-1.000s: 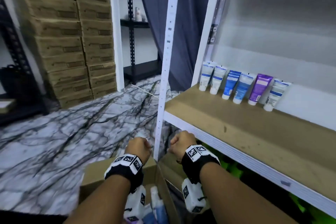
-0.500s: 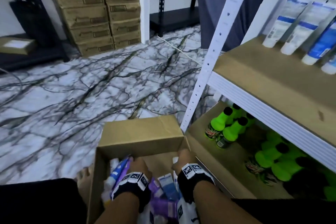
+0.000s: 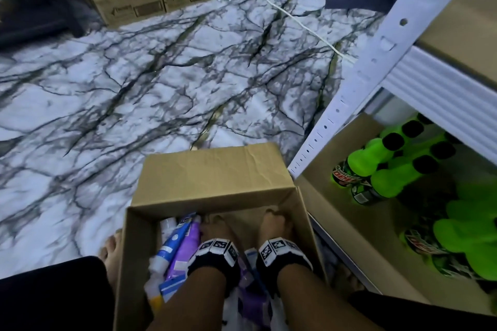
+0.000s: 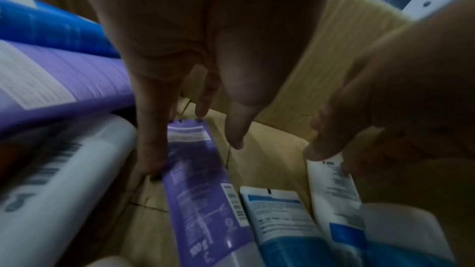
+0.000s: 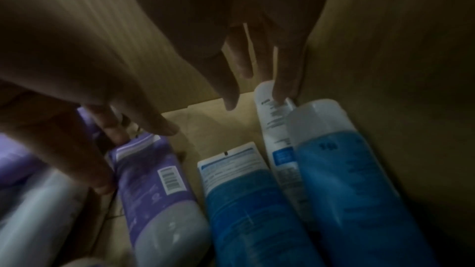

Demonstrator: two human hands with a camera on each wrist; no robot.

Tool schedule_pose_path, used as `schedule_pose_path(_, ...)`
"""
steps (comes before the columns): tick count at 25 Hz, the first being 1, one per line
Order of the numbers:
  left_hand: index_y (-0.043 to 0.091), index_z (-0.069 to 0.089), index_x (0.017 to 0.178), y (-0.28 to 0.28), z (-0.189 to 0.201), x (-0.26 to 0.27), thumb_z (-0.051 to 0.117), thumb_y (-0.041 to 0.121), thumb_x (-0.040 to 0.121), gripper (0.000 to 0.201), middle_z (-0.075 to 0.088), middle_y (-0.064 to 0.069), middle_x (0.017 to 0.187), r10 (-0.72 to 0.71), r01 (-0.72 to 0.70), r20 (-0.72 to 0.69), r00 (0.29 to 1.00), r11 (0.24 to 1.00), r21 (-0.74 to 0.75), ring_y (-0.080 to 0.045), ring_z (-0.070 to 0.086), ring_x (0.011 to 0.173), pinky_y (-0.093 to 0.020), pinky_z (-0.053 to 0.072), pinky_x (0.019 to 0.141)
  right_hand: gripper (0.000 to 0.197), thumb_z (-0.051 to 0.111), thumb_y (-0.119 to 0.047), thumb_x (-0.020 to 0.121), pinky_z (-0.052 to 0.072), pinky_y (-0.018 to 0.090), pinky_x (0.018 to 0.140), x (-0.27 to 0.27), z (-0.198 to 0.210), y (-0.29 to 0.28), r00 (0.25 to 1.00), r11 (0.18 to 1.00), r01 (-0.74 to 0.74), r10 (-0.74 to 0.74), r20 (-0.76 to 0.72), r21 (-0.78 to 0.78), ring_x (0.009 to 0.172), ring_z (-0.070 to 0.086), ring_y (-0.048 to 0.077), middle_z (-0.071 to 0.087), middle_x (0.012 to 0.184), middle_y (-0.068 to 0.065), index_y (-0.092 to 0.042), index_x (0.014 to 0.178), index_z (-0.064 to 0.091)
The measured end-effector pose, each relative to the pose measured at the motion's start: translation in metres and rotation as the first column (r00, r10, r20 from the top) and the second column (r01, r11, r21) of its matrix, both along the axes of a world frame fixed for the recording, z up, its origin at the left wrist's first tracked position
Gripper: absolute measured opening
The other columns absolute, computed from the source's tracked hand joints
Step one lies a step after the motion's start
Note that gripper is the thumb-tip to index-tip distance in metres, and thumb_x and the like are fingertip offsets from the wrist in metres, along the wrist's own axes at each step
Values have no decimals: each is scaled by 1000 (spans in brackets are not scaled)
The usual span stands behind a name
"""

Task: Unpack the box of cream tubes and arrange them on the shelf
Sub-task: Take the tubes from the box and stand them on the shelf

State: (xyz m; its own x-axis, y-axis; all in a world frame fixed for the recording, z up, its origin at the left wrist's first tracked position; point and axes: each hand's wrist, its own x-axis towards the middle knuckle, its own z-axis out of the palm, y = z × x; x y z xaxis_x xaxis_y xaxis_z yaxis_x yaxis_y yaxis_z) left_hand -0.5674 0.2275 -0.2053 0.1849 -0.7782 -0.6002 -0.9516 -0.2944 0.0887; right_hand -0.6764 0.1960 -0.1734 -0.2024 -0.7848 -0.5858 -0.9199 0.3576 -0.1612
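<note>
Tubes (image 3: pixel 178 247) lie loose in the box (image 3: pixel 215 177) beside the shelf (image 3: pixel 441 94), so much unpacking looks left. Inside the box, left hand (image 3: pixel 215 227) and right hand (image 3: pixel 273 223) reach down, fingers (image 4: pixel 235 121) spread, touching tube ends, gripping nothing yet.

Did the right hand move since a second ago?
Yes. The right hand went from beside the white perforated shelf post down into the open brown cardboard box, fingers extended.

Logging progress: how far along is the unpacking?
Done: box open. In hand: nothing gripped; left hand touches a purple tube, right hand a white tube. Left: several tubes lie in the box; the shelf top is out of view.
</note>
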Motion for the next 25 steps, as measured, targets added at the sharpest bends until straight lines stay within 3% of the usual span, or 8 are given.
schedule_pose_path(3,8,41,135,-3,9,-10,52,30,90,51,34,-24,141,114,-118,55,992,990,71,-41,33,133,-47,37,108,38,29,-5,98,33,44,105,8,-8,0,994,997,-71,71,-80,12,124,45,33,49,134,20,-2,127,54)
schedule_pose_path(6,13,45,126,-2,-1,-10,53,32,85,46,38,-18,133,169,-168,36,985,986,-20,-43,33,126,-49,36,107,30,37,-6,97,34,41,104,2,-9,-1,969,979,-199,202,-141,35,120,48,32,56,126,17,-6,118,58)
schedule_pose_path(10,13,28,134,0,-2,-11,70,43,72,81,21,-19,142,384,-400,-157,910,912,-87,-40,25,135,-46,38,107,33,34,-3,97,43,41,96,0,-3,-1,975,981,-194,194,-108,16,118,49,36,51,129,23,1,122,56)
schedule_pose_path(13,17,32,131,0,-4,-5,78,51,55,95,40,-14,135,439,-490,-298,848,862,-125,-34,46,125,-40,46,101,36,31,-7,101,41,40,101,-2,3,-10,981,974,-195,196,3,114,125,48,35,49,135,23,3,131,49)
schedule_pose_path(15,17,37,127,1,-1,0,82,48,48,96,51,-12,129,448,-516,-352,822,848,-125,-32,54,118,-37,49,96,33,35,-11,102,44,36,97,-6,6,-13,982,973,-187,180,65,133,121,54,33,56,130,20,3,126,54)
schedule_pose_path(19,12,59,113,6,24,6,81,38,64,60,67,-11,112,420,-463,-304,855,883,-81,-29,64,104,-29,50,80,31,46,-16,99,45,34,95,-10,28,-10,973,954,-210,184,139,215,119,58,29,59,101,25,2,120,60)
schedule_pose_path(23,12,68,96,13,61,11,76,40,66,42,72,-10,99,334,-413,-354,874,893,-178,-29,66,96,-24,42,69,26,56,-9,89,51,29,87,-8,83,-10,960,967,-251,243,138,48,110,63,31,64,116,19,1,110,67)
schedule_pose_path(25,12,69,93,13,80,15,77,38,64,40,73,-10,96,306,-422,-395,866,872,-248,-30,67,94,-26,46,70,31,53,-9,93,48,15,85,-10,105,-8,971,981,-186,192,144,-49,116,58,31,58,126,19,1,121,61)
